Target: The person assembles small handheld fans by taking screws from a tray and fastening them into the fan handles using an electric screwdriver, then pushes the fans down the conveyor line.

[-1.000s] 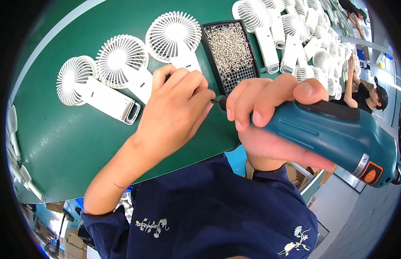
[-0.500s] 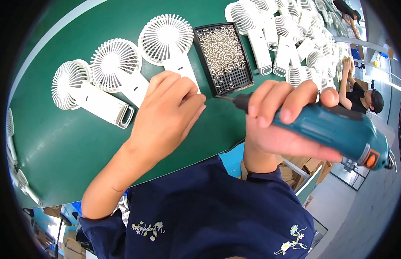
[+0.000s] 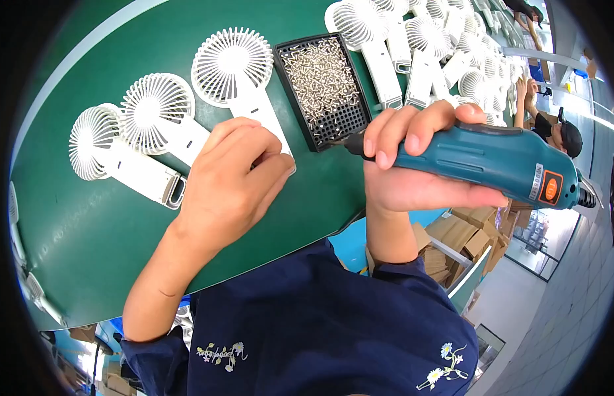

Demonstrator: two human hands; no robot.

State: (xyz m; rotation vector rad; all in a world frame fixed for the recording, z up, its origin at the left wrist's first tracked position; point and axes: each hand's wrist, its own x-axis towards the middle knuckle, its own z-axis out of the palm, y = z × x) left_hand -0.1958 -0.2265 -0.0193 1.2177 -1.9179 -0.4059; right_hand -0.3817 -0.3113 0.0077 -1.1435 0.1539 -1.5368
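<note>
My right hand (image 3: pixel 409 188) is wrapped round a teal electric screwdriver (image 3: pixel 492 155) with a black nose. Its thin bit points left, at the near edge of a black tray (image 3: pixel 293 99) with a perforated bottom. Small silver screws (image 3: pixel 323 76) fill most of that tray. My left hand (image 3: pixel 231 175) is closed, its fingers curled and thumb pressed in, beside the handle of a white handheld fan (image 3: pixel 261 115). Whatever its fingertips may hold is hidden. To its left lie two more white handheld fans, a middle one (image 3: pixel 158 109) and a left one (image 3: pixel 135 168).
Many white fans (image 3: pixel 426 46) are heaped beyond the tray at the far right of the green table (image 3: pixel 254 251). More fans lie at the left rim. Two other people work at the far right. Cardboard boxes (image 3: pixel 462 234) stand below the table's right side.
The screwdriver has swung more level, and its tip now sits at the tray's near edge. The tray and nearest fans appear shifted left in view. The left hand remains closed.
</note>
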